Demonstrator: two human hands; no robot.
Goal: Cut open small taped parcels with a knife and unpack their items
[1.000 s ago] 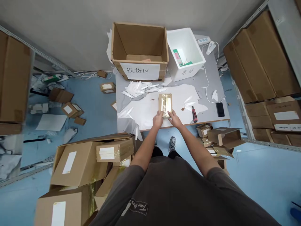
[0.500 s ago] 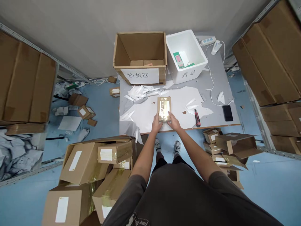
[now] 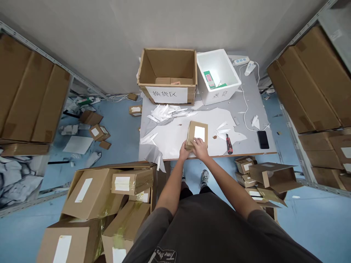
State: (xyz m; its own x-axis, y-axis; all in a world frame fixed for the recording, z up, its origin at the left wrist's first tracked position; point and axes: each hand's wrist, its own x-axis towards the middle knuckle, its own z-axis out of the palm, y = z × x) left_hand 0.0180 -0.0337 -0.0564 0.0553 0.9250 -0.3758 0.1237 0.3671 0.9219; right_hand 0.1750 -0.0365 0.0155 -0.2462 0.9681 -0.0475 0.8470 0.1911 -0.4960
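Observation:
A small cardboard box [image 3: 192, 128] with a white label [image 3: 199, 133] sits at the near edge of the table, turned a little askew. My left hand [image 3: 184, 150] grips its lower left corner, the fingers partly hidden behind the box. Over its near right part lies my right hand [image 3: 200, 149], with bent fingertips on the top by the label's lower edge. To the right of the box are torn white paper strips [image 3: 222, 128] and a red and black utility knife [image 3: 229, 144].
At the back of the table stand a large open carton [image 3: 168, 87] and a white foam box [image 3: 218, 78] holding green items. A phone [image 3: 263, 140] and a white cable lie on the right. Stacked cartons [image 3: 90, 193] crowd the left, opened boxes [image 3: 274, 171] the right.
The small box has been turned so a side with a plain white label faces up in place of the taped side. My right hand has moved from its side onto its top.

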